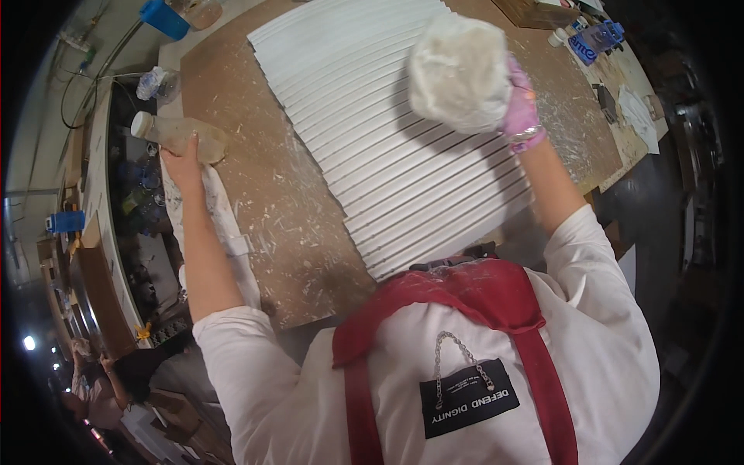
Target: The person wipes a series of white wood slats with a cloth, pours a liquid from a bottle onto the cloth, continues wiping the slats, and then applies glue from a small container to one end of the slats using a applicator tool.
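A cloudy plastic bottle (177, 134) at left and a wrinkled, matt bundle (457, 74) at right contrast with smooth slats (341, 85), a rough, scuffed board (298, 248) and a near cloth apron (465, 287).

glove (522, 108): pink | bundle (457, 74): off-white | slats (341, 101): white (dark lines between) | board (302, 248): brown, white-flecked | apron (480, 296): red

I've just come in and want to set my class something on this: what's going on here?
Someone's bare left hand grips a white-capped bottle near the left edge of a brown board. The pink-gloved right hand holds a white bundle, which seems to be raised over white strips lying side by side on the board.
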{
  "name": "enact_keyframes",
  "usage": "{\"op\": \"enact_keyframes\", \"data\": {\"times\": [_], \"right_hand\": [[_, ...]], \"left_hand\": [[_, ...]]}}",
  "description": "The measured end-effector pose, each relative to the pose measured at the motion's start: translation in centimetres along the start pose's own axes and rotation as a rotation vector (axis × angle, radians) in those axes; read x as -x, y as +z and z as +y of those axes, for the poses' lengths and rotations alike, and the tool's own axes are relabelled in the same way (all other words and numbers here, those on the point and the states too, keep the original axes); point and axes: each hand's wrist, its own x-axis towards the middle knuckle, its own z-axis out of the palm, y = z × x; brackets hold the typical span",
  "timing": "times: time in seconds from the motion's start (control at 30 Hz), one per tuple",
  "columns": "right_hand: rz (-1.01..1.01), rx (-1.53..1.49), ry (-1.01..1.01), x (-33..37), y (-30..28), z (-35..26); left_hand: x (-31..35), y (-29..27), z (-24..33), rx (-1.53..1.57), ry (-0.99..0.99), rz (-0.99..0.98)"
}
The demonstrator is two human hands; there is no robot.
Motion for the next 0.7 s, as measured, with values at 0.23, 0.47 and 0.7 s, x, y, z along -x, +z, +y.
{"op": "enact_keyframes", "data": {"times": [0.23, 0.47, 0.7], "right_hand": [[0.582, 0.778, -0.309, 7.2, 5.8, -6.1], [-0.774, 1.926, -0.514, 3.3, 6.6, 13.4], [-0.408, 2.170, -0.313, 6.0, -2.9, -1.9]], "left_hand": [[11.6, -0.2, 10.5, -0.278, 0.118, -0.027], [32.6, 3.3, 23.5, -0.531, 0.296, -0.989], [33.7, 4.4, 23.9, -0.667, 0.380, -0.914]]}}
